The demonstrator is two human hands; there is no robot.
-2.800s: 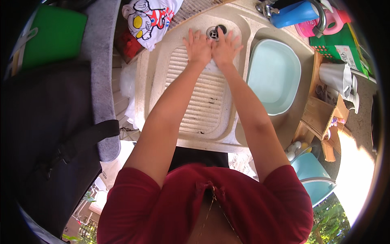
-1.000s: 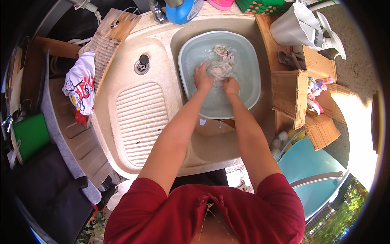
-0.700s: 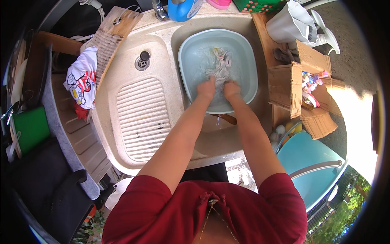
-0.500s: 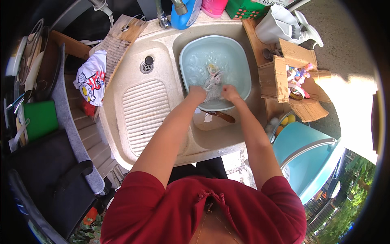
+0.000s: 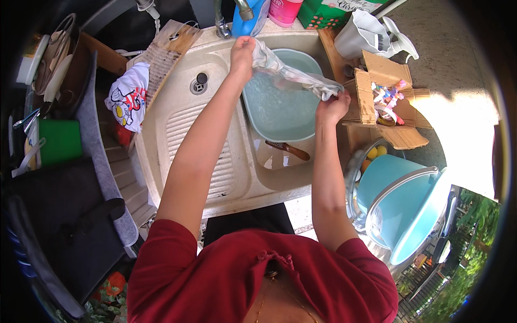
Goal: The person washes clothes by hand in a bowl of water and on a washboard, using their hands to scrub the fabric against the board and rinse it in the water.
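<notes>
A wet, light-coloured cloth (image 5: pixel 291 72) is stretched between my two hands above a pale blue basin (image 5: pixel 249 110). My left hand (image 5: pixel 242 55) grips its upper left end, close to the tap. At the lower right end, my right hand (image 5: pixel 332 107) is closed on the bunched fabric, beside the cardboard box. Water (image 5: pixel 283 110) fills the basin, which sits in the right bowl of the beige sink (image 5: pixel 231 188). A brown-handled brush or tool (image 5: pixel 289 150) lies in the bowl just below the basin; its kind is unclear.
A ribbed drainboard (image 5: pixel 207 145) and drain hole lie left. A white printed cloth (image 5: pixel 129 97) hangs on a wooden board. At right are an open cardboard box (image 5: pixel 366 97), a grey pitcher (image 5: pixel 358 35) and a light blue bucket (image 5: pixel 398 199). The tap (image 5: pixel 243 9) and bottles line the back.
Both hands have risen out of the basin water, lifting the cloth and spreading apart. The left hand moved up toward the tap, the right hand moved rightward.
</notes>
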